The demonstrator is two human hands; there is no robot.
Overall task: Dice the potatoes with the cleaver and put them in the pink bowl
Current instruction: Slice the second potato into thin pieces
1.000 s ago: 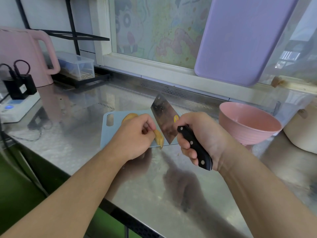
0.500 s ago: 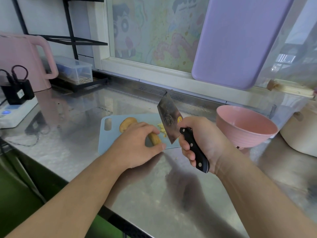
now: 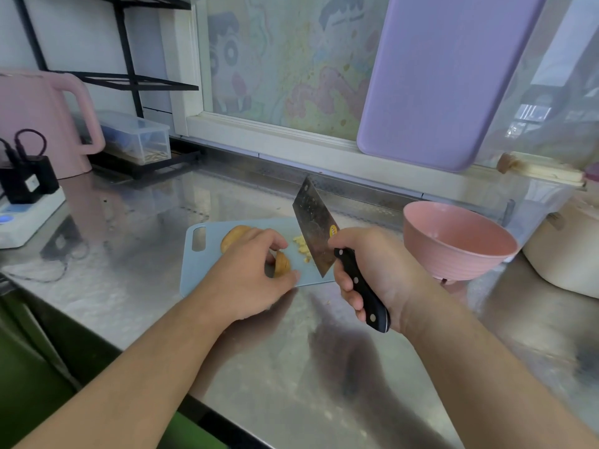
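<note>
The left hand point(image 3: 249, 273) lay curled over the board point(image 3: 189, 270), its fingers pinching a potato piece point(image 3: 282, 264) stood on its cut face; the right hand point(image 3: 376, 270) gripped the cleaver point(image 3: 316, 228) by its black handle, blade tilted, heel corner close to the board's near edge.

At far left a pink kettle point(image 3: 42, 121) stood behind a power strip point(image 3: 29, 215) with black plugs in it. Next came a clear lidded box point(image 3: 136, 137) on the rack, something pale lying along its bottom, too blurred to tell.

On the board, another potato point(image 3: 233, 236) showed behind the left hand, and a little heap of dice point(image 3: 301, 247) lay just left of the blade. The pink bowl point(image 3: 453, 244) stood on the steel counter point(image 3: 291, 367) just right of the right hand, nothing showing in the visible part of its inside. A cream pot point(image 3: 564, 257) sat at far right, its contents out of sight. A purple board point(image 3: 447, 76) leaned against the window above.
</note>
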